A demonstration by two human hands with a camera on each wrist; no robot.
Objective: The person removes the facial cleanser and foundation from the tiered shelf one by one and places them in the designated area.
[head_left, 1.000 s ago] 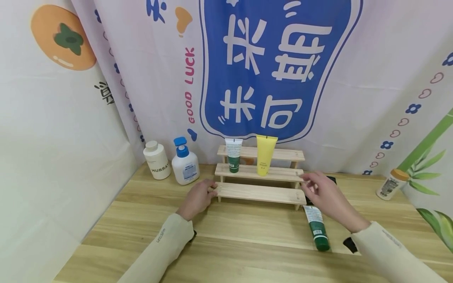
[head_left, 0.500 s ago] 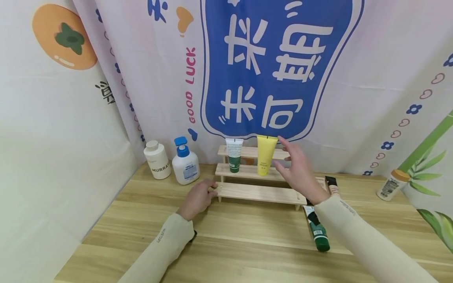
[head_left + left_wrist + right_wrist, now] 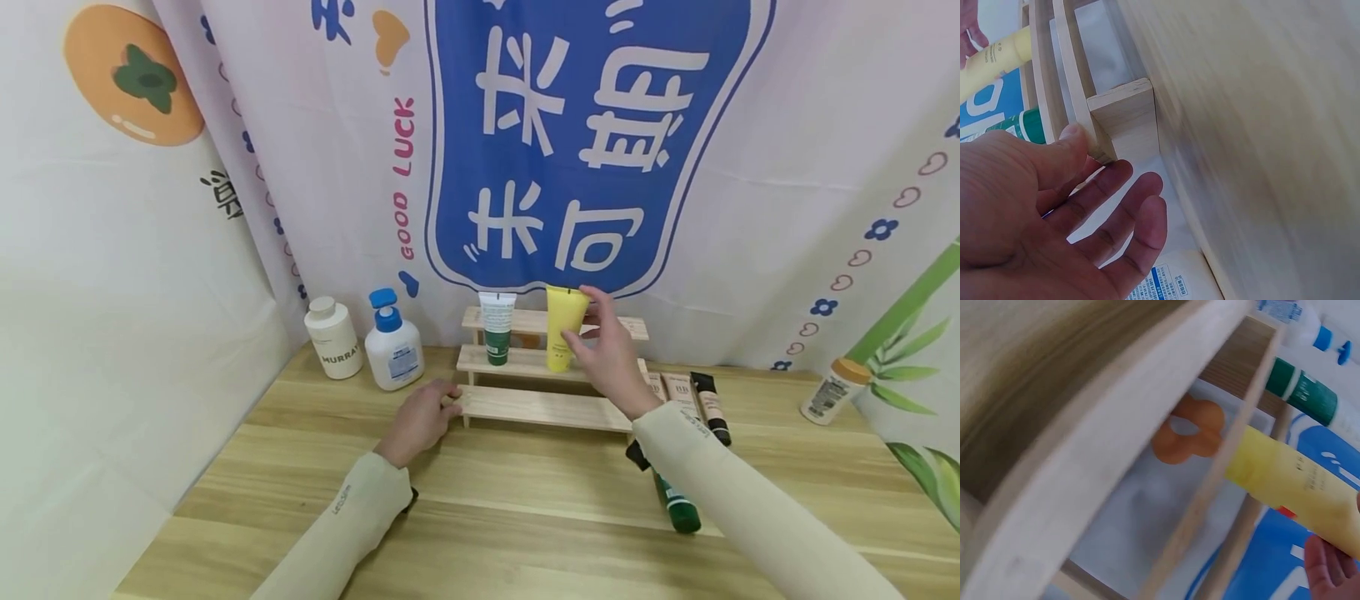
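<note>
A three-step wooden rack [image 3: 547, 408] stands at the back of the table. My left hand [image 3: 418, 418] pinches the left end of its lowest step, thumb above and index finger below, as the left wrist view shows; the other fingers are loosely bent. On the middle step a yellow tube [image 3: 561, 325] stands cap-down, and my right hand [image 3: 611, 354] grips its right side with the thumb in front. In the right wrist view the yellow tube [image 3: 1297, 484] still meets the step; only some fingers show. A white-and-green tube [image 3: 497, 329] stands left of it.
A white bottle [image 3: 333, 340] and a blue-topped pump bottle [image 3: 395, 354] stand left of the rack. To its right are small boxes [image 3: 681, 390], a black-ended tube [image 3: 711, 408] and an orange-capped bottle [image 3: 832, 396]. Under my right sleeve lies a green tube [image 3: 681, 510], partly hidden.
My right hand has moved left from the rack's right end to the yellow tube and taken hold of it. My left hand has stayed at the lowest step.
</note>
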